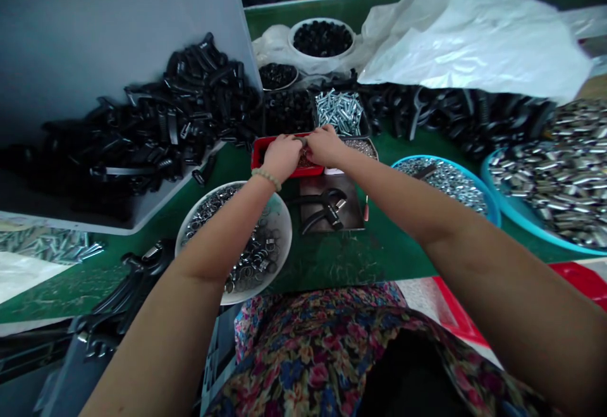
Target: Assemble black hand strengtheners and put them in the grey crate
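My left hand (281, 154), with a beaded bracelet (266, 178) at its wrist, reaches over a red tray (257, 162) of small parts. My right hand (325, 145) meets it at the tray's right side. The fingers of both hands are bent together close to each other; whatever is between them is too small or hidden to make out. Nearer to me, a black two-handled hand tool (324, 205) with a shiny metal piece at its joint lies on a flat metal plate (353, 211). A tray of tiny parts (363, 146) sits partly behind my right wrist.
A white bowl of metal rings (284, 227) stands under my left forearm. Bolts (339, 112) fill a box behind my hands. Black handles (190, 97) heap up in a grey bin at left. Blue basins (493, 211) of metal parts stand right, below white plastic sheeting (478, 37).
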{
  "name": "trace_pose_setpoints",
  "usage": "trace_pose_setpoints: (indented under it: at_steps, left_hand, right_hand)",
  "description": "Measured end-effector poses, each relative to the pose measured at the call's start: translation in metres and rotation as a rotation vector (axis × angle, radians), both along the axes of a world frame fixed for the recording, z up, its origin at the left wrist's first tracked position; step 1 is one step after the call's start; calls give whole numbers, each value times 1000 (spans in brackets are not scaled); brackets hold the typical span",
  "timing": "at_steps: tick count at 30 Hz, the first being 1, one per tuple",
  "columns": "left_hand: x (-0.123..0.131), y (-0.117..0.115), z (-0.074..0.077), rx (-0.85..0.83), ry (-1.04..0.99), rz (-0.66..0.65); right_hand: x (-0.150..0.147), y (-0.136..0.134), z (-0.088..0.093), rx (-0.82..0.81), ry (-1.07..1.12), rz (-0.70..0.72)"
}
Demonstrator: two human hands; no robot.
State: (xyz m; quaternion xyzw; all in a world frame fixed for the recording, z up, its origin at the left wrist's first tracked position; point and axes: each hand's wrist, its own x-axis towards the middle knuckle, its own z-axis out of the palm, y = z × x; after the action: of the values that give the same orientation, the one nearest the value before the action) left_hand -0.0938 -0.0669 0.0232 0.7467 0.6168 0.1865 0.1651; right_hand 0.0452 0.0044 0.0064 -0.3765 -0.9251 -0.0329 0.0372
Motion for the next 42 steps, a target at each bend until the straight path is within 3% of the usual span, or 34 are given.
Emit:
trace_pose_setpoints:
  at_steps: [2, 4, 9, 12, 15, 19, 22, 25, 29, 33, 37, 42]
  left_hand:
    - [-6, 32, -2, -57, 79, -5]
    - [-5, 47, -8, -86, 201, -13]
    - [-4, 42, -23, 5, 285, 13]
    - [-7, 38, -24, 63, 207, 48]
    - [-6, 39, -23, 108, 56, 114]
    - [1, 30, -20, 94, -318, 118]
    - [6, 4, -17, -19, -589, 73]
    - [9, -35, -16, -60, -716, 57]
    - [15, -75, -20, -112, -677, 4]
    - [24, -87, -30, -112, -517, -37]
    - [32, -84, -39, -82, -399, -94]
    - [37, -84, -41, -60, -177, -140]
  right_hand:
    - [6, 1, 1, -9, 67, -40]
    - [14, -3, 4, -40, 165, -52]
    - [60, -49, 3, -282, 588, -142]
    - [94, -83, -9, -521, 682, -154]
    - [115, -105, -21, -778, 774, -286]
    - [117, -111, -26, -854, 802, -430]
    - [111, -109, -22, -773, 663, -418]
    - [105, -111, -19, -498, 401, -295]
    - [95, -122, -22, -143, 73, -126]
    - [109, -131, -25, -57, 57, -49]
    - [166, -133, -22, 48, 221, -218]
    - [250, -130, -27, 130, 104, -557]
